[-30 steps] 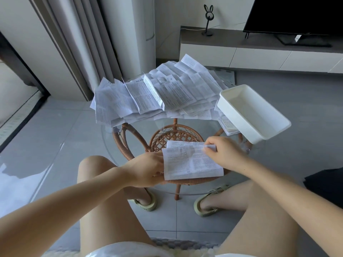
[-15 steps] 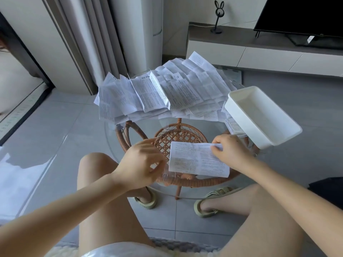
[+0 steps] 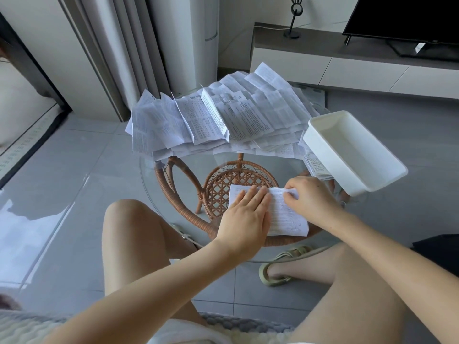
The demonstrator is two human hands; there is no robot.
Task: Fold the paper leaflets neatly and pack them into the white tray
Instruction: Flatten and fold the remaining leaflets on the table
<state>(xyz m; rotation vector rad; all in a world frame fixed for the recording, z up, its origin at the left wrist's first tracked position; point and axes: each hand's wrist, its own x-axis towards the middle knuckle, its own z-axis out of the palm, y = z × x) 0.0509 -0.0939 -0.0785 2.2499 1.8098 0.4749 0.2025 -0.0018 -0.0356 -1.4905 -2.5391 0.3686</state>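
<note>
- White paper under dense small print: one leaflet [image 3: 285, 216], folded down to a small rectangle, lying on the near side of the glass table [image 3: 173, 194], over the rattan base [image 3: 238, 181].
- Pressed flat by the left hand [image 3: 246, 214], palm down, fingers straight and together, covering the left half.
- Pinched at the far right corner by the right hand [image 3: 310, 197], fingers curled onto the edge.
- Step in hand, by the look of it: flattening a crease, or readying one more fold.
- Next, probably: sharpening the fold, then lifting and carrying right to the tray [image 3: 325, 162]; calls for a firm pinch to keep the layers from springing apart.
- Tray white, nothing visible inside, just right of the right hand, seemingly overhanging the table's rim, a few sheets tucked under its near wall; worth a light touch when dropping in.
- Beyond, a big pile [image 3: 223, 120] of creased, half-open sheets across the far side; most of the job left.
- Thin, limp stock with raised old creases; likely to reopen unless pressed well.
</note>
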